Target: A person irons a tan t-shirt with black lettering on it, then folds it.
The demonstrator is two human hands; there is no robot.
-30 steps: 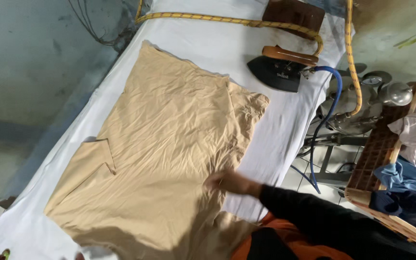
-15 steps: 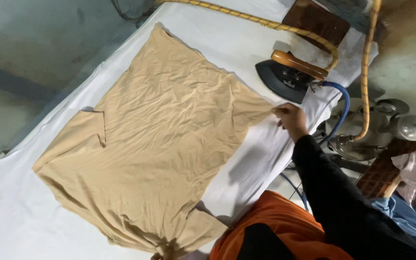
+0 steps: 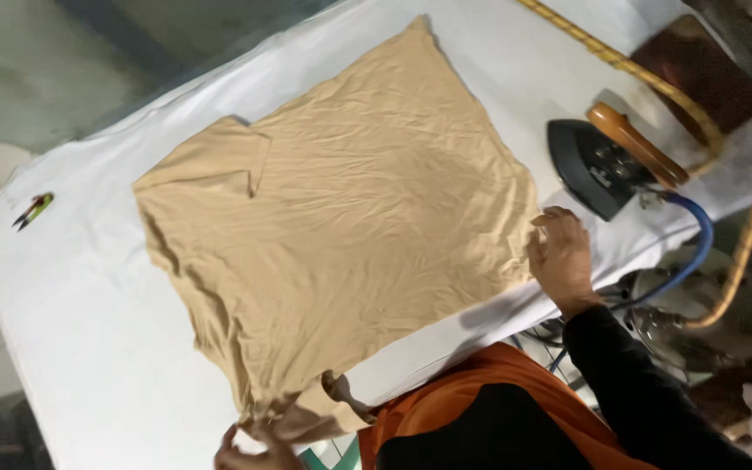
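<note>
Lying flat and wrinkled across the middle of the white-covered worktop [image 3: 89,331], the tan shirt [image 3: 341,235] is spread wide. The right hand [image 3: 560,258] rests with loose, half-curled fingers on its right edge, pinning the cloth rather than clasping it. The left hand [image 3: 250,448] at the near edge bunches the near sleeve, its grip mostly cut off by the frame (closure unclear). A black iron [image 3: 598,165] sits parked at the far right, clear of the fabric. No containers show.

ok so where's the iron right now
The black iron with a wooden handle sits on the white padded table, at the head view's upper right, beside the right hand.
</note>
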